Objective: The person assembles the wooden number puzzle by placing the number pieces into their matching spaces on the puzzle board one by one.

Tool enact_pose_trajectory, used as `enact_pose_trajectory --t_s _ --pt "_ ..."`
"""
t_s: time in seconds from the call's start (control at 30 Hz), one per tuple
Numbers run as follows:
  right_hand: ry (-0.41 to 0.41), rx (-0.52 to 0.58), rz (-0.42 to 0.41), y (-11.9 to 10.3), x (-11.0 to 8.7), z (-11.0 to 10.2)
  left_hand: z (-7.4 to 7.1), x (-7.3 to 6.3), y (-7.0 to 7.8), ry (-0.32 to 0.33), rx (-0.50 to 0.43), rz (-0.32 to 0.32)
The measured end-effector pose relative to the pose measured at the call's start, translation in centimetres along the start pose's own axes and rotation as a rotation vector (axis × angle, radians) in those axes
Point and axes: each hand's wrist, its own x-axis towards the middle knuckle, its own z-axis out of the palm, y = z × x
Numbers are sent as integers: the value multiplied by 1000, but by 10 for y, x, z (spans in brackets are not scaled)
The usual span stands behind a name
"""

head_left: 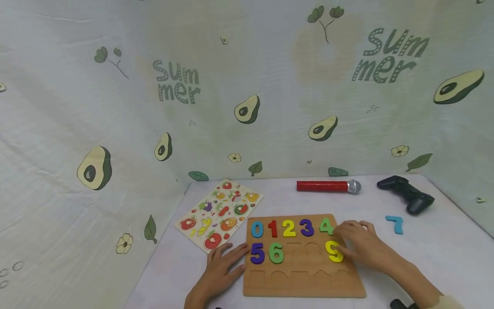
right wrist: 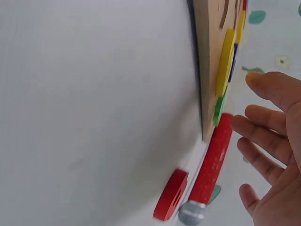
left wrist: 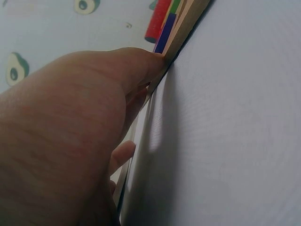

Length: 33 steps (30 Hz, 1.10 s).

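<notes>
A wooden number board [head_left: 305, 281] lies flat on the table. Blue 0, red 1, yellow 2, purple 3 and green 4 [head_left: 325, 226] fill its top row. Below sit a purple 5 [head_left: 257, 253], a green 6 [head_left: 275, 253] and a yellow 9 [head_left: 334, 251], with bare recesses between the 6 and 9. My left hand [head_left: 224, 272] rests at the board's left edge, its fingers extended. Over the board's right side, my right hand [head_left: 362, 244] hovers with fingers spread and relaxed beside the 9. In the right wrist view its fingers [right wrist: 263, 117] hold nothing.
To the right lies a blue 7 [head_left: 396, 224]; a red piece [right wrist: 170, 195] shows in the right wrist view. A red microphone [head_left: 324, 186] and a black game controller [head_left: 405, 194] lie at the back. A fruit-picture board [head_left: 216, 214] lies at the left.
</notes>
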Motion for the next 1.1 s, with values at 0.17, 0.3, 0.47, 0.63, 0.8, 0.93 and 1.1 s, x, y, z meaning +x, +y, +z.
enact_pose_trajectory --t_s 0.17,0.3,0.47,0.63,0.8,0.93,1.1 --pt "24 -13 18 18 -5 -3 -2 0 2 -5 1 -5" --pt "22 -8 51 30 -8 -5 -2 0 1 -4 -6 -6" --pt "28 -29 76 45 -12 -9 0 -1 1 20 -5 15" --pt "39 -89 86 59 -13 -15 0 1 0 19 -11 9" --pt "46 -94 92 72 -15 -17 0 -2 -3 -6 -10 -31" --pt "38 -113 103 83 -16 -17 0 -5 -6 -3 -9 -39" --pt "38 -170 145 100 -21 -24 3 0 -6 -7 -13 -17"
